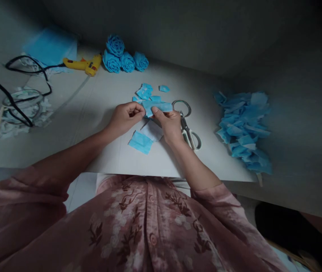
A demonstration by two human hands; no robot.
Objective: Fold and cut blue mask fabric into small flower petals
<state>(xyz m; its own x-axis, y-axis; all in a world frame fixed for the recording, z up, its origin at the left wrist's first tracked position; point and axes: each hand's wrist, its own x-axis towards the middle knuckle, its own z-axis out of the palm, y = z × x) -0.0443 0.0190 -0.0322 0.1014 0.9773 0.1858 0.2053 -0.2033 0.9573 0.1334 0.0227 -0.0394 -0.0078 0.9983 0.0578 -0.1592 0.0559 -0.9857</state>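
Note:
A light-blue piece of thin fabric-like sheet (161,106) stretches between my two hands above the white tabletop. My right hand (171,122) grips it with the thumb on top. At its left end, the closed fingers of my left hand (127,116) pinch the edge. Just beyond lie crumpled blue scraps (144,91) and a small blue scrap (164,88). Nearer my body rests a blue square piece (140,142), with a white piece (152,130) partly under my hands. Scissors with pale handles (190,136) lie right of my right hand, beside a wire ring (184,107).
Several rolled blue flowers (120,56) stand at the back. Left of them is a yellow glue gun (84,65) with a black cord, near a blue sheet stack (50,47). White scraps (22,109) lie at far left. A heap of blue pieces (244,130) covers the right side.

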